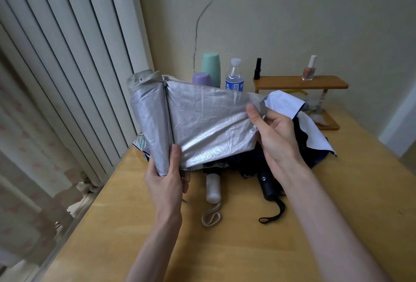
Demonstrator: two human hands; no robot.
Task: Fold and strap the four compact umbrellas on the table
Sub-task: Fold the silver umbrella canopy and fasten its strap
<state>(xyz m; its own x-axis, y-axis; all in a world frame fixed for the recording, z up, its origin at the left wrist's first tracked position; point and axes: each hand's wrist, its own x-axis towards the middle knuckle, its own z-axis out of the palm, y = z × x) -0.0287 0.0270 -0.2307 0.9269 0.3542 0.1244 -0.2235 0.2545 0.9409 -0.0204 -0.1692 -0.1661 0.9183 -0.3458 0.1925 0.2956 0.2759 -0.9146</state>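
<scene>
My left hand grips umbrella 1's base; right hand pinches a panel, pleating. Next, I'd wrap it leftward.

Silver umbrella half-folded, others unstrapped

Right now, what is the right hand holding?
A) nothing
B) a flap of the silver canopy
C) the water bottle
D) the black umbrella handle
B: the right hand pinches the edge of the silver canopy, stretched out from the bundle that the left hand grips, while the black handle lies untouched on the table.
</scene>
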